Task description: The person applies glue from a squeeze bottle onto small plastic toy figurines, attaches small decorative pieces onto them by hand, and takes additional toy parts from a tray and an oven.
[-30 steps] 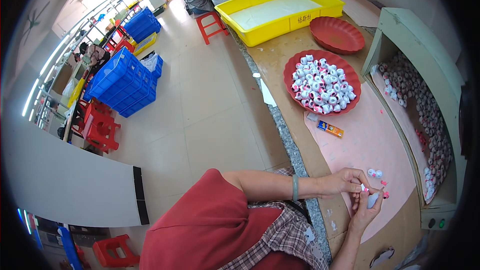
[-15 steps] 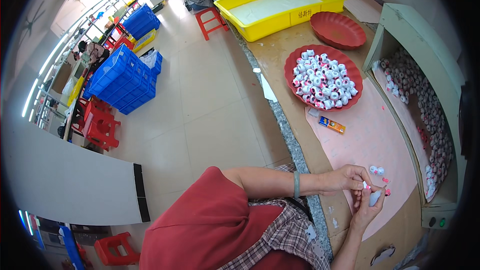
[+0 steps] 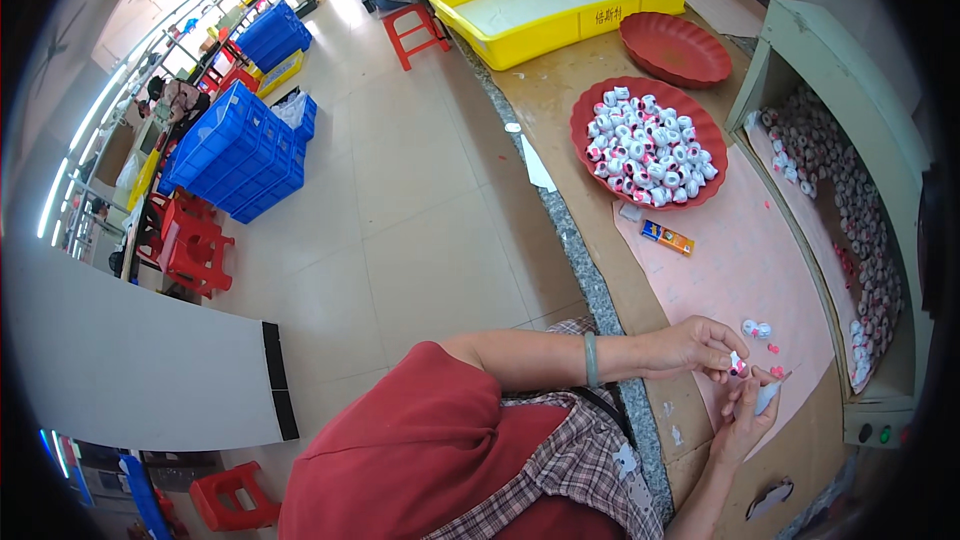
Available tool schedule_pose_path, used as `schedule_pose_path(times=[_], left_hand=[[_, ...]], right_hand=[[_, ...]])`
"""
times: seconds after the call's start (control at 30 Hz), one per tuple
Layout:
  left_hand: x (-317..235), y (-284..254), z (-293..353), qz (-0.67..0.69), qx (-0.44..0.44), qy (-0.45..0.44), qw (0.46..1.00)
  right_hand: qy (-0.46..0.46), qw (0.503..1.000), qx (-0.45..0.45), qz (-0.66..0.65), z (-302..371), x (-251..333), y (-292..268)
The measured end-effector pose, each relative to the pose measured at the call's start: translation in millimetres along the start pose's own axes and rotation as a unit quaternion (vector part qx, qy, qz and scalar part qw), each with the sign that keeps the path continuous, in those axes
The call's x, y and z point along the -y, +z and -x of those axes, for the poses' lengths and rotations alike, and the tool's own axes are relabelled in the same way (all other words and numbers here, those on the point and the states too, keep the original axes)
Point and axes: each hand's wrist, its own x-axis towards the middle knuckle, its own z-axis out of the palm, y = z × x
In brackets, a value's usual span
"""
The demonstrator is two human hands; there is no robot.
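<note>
My left hand (image 3: 695, 345), with a green bangle on its wrist, pinches a tiny white and pink piece (image 3: 737, 363) over the near end of a pink mat (image 3: 740, 270). Right below it, my right hand (image 3: 748, 418) holds a small white part (image 3: 768, 396), fingertips nearly touching the left hand's. Two small white pieces (image 3: 756, 329) lie on the mat just beyond my hands, and a few pink bits (image 3: 776, 372) lie beside them. Further up the mat, a red round tray (image 3: 600, 100) is heaped with several white and pink pieces.
A small orange and blue tube (image 3: 667, 236) lies on the mat. An empty red tray (image 3: 675, 48) and a yellow tub (image 3: 555, 0) stand further back. A pale box (image 3: 850, 70) on the right holds many pieces. Blue crates (image 3: 240, 150) and red stools (image 3: 190, 250) stand on the floor at left.
Both hands stay together over the mat's near end. The fingers have shifted slightly around the small piece, and my view has tilted a little.
</note>
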Motion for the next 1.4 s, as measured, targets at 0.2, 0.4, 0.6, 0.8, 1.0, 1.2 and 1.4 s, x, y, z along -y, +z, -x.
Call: schedule_pose_path(times=[0.2, 0.4, 0.6, 0.8, 1.0, 1.2, 1.4], left_hand=[[-45.5, -3.1, 14.8, -0.180, -0.023, 0.046, 0.982], [-115.7, -12.7, 32.2, -0.365, -0.151, 0.144, 0.907], [-167.2, -46.1, 35.1, -0.540, -0.274, 0.242, 0.758], [-167.8, -45.0, 11.8, -0.680, -0.308, 0.329, 0.578], [-103.7, -18.9, -12.8, -0.739, -0.147, 0.284, 0.594], [-36.2, -7.2, -55.4, -0.775, 0.012, 0.209, 0.596], [-20.1, 5.3, -72.2, -0.784, 0.012, 0.168, 0.597]], right_hand=[[-0.011, 0.999, -0.014, 0.051, 10.8, 2.1, -31.5], [0.007, 0.993, -0.071, 0.088, 12.0, 5.4, -45.1], [0.005, 0.992, -0.101, 0.073, 7.2, 3.0, -46.5], [-0.003, 0.992, -0.106, 0.068, 8.5, -3.2, -55.2], [-0.011, 0.993, -0.104, 0.052, 3.0, 0.1, -50.7], [0.000, 0.995, -0.091, 0.044, 5.0, 3.4, -57.5], [0.004, 0.996, -0.076, 0.043, 5.1, 3.7, -58.8]])
